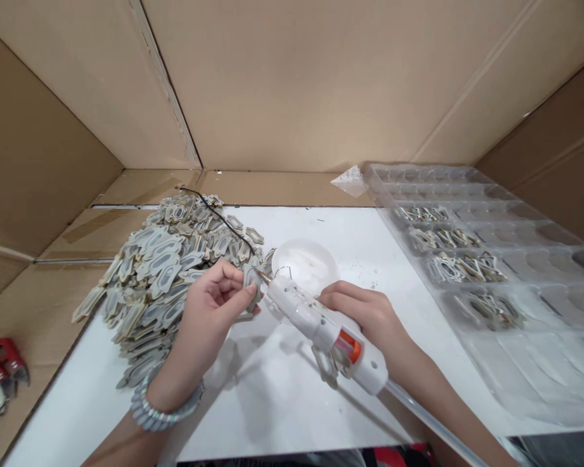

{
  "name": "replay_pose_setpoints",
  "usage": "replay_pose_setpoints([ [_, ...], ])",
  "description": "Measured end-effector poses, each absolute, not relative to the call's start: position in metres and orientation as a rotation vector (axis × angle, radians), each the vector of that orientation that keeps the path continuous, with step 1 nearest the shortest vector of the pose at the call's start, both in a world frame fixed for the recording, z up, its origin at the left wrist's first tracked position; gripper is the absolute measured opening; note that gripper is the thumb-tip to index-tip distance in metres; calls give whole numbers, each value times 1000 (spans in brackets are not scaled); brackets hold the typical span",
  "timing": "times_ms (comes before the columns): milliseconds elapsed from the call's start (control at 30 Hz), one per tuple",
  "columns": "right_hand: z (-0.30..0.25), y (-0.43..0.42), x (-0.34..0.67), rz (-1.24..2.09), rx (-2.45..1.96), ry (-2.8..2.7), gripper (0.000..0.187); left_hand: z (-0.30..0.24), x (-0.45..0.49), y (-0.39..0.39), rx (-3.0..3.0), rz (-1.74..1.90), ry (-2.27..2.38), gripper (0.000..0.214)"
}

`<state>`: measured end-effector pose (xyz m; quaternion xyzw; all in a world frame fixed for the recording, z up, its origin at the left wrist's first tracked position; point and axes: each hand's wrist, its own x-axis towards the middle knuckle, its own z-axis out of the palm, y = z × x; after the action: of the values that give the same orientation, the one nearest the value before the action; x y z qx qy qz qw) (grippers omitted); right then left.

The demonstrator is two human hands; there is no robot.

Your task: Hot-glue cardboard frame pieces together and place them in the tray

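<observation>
My left hand (pixel 220 305), with a beaded bracelet at the wrist, pinches a small grey frame-shaped piece (pixel 251 279) between thumb and fingers. My right hand (pixel 363 305) is wrapped around a white hot glue gun (pixel 311 318), whose handle is mostly hidden. Its metal nozzle (pixel 263 275) points left and meets or nearly meets the grey piece. A clear glue stick (pixel 428 418) runs out of the gun's rear. Left of my left hand lies a big heap of similar grey pieces (pixel 160 266). Behind the gun sits a round white dish (pixel 305 259).
On the right, a clear plastic compartment tray (pixel 511 363) holds small metal and pale pieces in several cells. Red-handled snips (pixel 4 363) lie at the far left. A dark thin cord (pixel 224 220) crosses the heap. Cardboard walls (pixel 311 84) enclose the white table (pixel 272 428).
</observation>
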<state>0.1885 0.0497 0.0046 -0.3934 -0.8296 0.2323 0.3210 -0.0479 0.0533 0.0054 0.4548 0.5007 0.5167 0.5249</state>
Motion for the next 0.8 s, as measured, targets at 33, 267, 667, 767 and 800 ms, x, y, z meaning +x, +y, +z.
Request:
replay_pose_setpoints([
  [33, 4, 49, 189, 618, -1039, -2176, 16, 6, -48, 53, 1092, 1240, 1194, 20],
  [267, -2, 49, 189, 650, -1030, -2146, 14, 4, -47, 54, 1105, 1239, 1177, 19],
  [667, 4, 49, 191, 715, -1056, -2140, 13, 5, -47, 55, 1170, 1256, 1214, 18],
  [767, 3, 49, 191, 740, -1065, -2124, 14, 5, -47, 56, 1213, 1259, 1244, 17],
  [800, 2, 49, 191, 741, -1068, -2116, 15, 6, -47, 56, 1229, 1261, 1253, 17],
])
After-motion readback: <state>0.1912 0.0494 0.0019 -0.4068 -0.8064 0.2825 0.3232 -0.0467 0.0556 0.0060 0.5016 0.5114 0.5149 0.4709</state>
